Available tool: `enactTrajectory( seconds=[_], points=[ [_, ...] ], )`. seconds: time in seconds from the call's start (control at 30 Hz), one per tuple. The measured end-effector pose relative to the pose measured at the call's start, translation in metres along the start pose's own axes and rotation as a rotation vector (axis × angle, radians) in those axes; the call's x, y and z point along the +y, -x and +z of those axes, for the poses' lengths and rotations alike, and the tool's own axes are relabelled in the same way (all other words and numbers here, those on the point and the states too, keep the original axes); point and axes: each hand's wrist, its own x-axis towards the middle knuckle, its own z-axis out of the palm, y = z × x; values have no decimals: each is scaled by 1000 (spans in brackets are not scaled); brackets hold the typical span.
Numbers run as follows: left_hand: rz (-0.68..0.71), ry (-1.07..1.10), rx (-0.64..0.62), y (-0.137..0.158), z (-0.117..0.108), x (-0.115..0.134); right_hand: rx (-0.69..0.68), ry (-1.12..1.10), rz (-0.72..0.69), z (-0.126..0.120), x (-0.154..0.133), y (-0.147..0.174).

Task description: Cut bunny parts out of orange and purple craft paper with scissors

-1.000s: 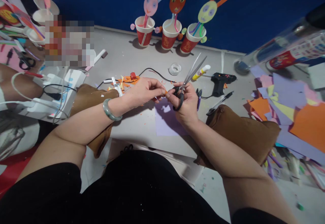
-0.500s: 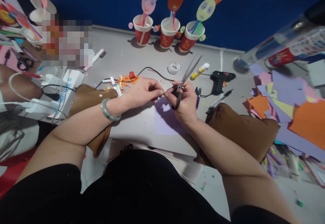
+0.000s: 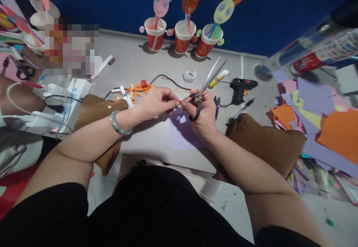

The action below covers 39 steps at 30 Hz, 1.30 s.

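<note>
My left hand (image 3: 159, 102) is closed in a pinch on a tiny orange scrap (image 3: 180, 102), which is mostly hidden by the fingertips. My right hand (image 3: 205, 114) has the black-handled scissors (image 3: 209, 78) looped on its fingers, with the blades slightly apart and pointing away from me. Its thumb and index fingertip meet the same scrap from the right. Below both hands lies a sheet of purple paper (image 3: 183, 138), with small purple bits on it.
Three red cups with paper rabbit faces (image 3: 182, 40) stand along the blue wall. A glue gun (image 3: 238, 90), tape roll (image 3: 190, 75), yellow glue pen (image 3: 219, 79) and black pen (image 3: 241, 111) lie beyond. Paper offcuts (image 3: 313, 101) pile up right; a power strip (image 3: 73, 103) sits left.
The scissors blades have swung a little to the right and opened slightly. Both hands stay together at the small scrap; the whole view has shifted slightly.
</note>
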Motion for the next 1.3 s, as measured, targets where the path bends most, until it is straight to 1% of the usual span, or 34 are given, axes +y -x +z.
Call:
enactTrajectory(
  seconds=[0.13,0.2,0.3,0.37,0.43,0.5,0.57,0.63,0.8,0.93,1.1,1.3],
  points=[
    [-34,79,14,-1,0,3,-15,-17,-13,0,0,0],
    [-49,127,28,-3,-2,5,25,-37,-6,-2,0,-3],
    [-38,206,59,-5,-8,7,131,-113,37,-5,0,-8],
    [-24,258,77,-5,-13,8,135,-127,62,-6,0,-9],
    [-25,292,89,-5,-17,8,43,-65,71,-6,-1,-6],
    [-32,310,90,-4,-20,9,-108,37,75,-5,-2,-1],
    [-27,326,83,-4,-22,9,-229,110,77,-4,-2,4],
    [-10,342,73,-4,-22,9,-299,146,83,-5,-1,7],
    [0,341,58,-5,-21,8,-404,188,119,-6,1,7],
    [-36,354,51,-3,-19,10,-443,196,136,-5,3,8],
    [-60,409,27,-3,-17,10,-442,163,106,-4,5,10],
    [-66,471,11,-4,-13,8,-411,127,108,-2,6,11]
  ],
)
